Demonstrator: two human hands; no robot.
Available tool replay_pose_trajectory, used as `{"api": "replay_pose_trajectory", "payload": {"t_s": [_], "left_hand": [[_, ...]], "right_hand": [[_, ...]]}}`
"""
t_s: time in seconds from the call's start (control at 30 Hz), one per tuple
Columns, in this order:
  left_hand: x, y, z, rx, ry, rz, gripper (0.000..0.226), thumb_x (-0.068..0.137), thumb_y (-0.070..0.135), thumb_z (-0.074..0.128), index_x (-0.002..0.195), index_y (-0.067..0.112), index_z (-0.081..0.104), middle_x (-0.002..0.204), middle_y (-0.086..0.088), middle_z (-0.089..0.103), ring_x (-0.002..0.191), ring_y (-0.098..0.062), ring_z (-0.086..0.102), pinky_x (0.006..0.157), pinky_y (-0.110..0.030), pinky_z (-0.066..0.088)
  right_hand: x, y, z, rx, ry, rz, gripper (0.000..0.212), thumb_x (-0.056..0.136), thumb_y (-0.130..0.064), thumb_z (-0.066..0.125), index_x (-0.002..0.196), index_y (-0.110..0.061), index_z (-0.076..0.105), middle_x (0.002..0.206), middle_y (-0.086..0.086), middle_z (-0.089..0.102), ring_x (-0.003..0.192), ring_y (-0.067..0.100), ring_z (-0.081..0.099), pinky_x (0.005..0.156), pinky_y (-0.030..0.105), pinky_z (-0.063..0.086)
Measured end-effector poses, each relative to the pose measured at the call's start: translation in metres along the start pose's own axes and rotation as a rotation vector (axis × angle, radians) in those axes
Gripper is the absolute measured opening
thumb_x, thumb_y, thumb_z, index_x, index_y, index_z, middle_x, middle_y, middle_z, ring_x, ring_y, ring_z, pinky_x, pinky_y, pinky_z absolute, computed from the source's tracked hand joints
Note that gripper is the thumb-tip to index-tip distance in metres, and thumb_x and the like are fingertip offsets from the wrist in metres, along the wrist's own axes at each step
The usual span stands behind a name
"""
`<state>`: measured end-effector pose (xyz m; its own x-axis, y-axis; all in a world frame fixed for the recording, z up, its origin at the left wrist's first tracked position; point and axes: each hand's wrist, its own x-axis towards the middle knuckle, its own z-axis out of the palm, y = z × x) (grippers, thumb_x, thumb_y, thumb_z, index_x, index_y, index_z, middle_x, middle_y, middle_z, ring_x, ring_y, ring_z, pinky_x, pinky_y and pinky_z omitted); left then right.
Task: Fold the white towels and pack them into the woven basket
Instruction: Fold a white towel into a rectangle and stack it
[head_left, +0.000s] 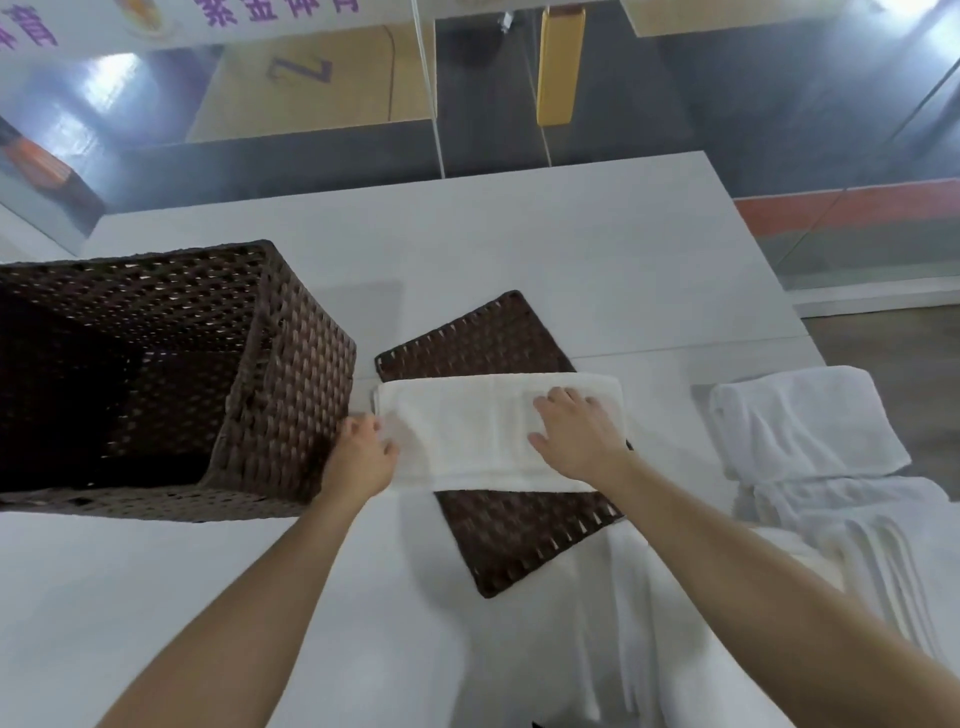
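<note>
Towel (467, 431), white and folded into a long band, lies at the centre of the frame across a flat woven lid (519, 530), its left end reaching past the lid's edge toward the basket. The left hand (363, 457) is at that left end with its fingers curled round the towel's edge, gripping it. The right hand (576, 436) lies flat on the right part of the towel, fingers straight and slightly spread, pressing down on the cloth. The lid sits at an angle on the table (519, 249), one corner pointing to the lower centre of the frame. Just left of the towel stands the woven basket (291, 374), dark brown, filling the left middle of the frame with its mouth open to the camera and its inside in shadow. Its near right corner is just beside the left hand. At the right edge a heap of white towels (800, 421) rests on the table, the top one loosely folded. More white cloth (675, 623) spreads below it toward the lower right, partly under the right forearm. A glass partition stands beyond the table's far edge.
</note>
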<state>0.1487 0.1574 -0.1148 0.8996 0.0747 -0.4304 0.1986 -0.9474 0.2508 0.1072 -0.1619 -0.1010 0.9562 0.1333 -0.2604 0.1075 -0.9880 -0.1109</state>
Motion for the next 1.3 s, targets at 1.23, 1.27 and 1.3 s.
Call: {"api": "replay_pose_trajectory", "payload": {"t_s": [1.23,1.27,1.3], "left_hand": [[-0.019,0.133,0.009,-0.153,-0.327,0.347,0.017,0.097,0.043,0.076,0.108,0.031,0.069,0.100,0.010,0.075,0.088,-0.008,0.074,0.092,-0.042,0.063],[-0.013,0.127,0.013,-0.147,-0.307,0.289,0.022,0.099,0.046,0.075,0.112,0.029,0.069,0.106,0.009,0.074,0.093,-0.009,0.072,0.094,-0.041,0.062],[-0.007,0.124,0.017,-0.161,-0.298,0.225,0.030,0.099,0.050,0.073,0.118,0.028,0.067,0.112,0.008,0.073,0.098,-0.012,0.071,0.095,-0.040,0.062]], "right_hand": [[0.027,0.082,-0.001,0.964,0.022,0.652,0.059,0.086,-0.048,0.077,0.135,-0.015,0.067,0.129,0.004,0.070,0.118,0.027,0.066,0.100,0.042,0.055],[0.029,0.087,-0.001,0.938,0.027,0.632,0.055,0.090,-0.045,0.077,0.136,-0.016,0.066,0.129,0.003,0.069,0.119,0.027,0.065,0.100,0.042,0.054],[0.031,0.092,0.002,0.903,0.027,0.622,0.049,0.092,-0.043,0.076,0.132,-0.017,0.067,0.126,0.003,0.069,0.117,0.028,0.065,0.095,0.040,0.053]]}}
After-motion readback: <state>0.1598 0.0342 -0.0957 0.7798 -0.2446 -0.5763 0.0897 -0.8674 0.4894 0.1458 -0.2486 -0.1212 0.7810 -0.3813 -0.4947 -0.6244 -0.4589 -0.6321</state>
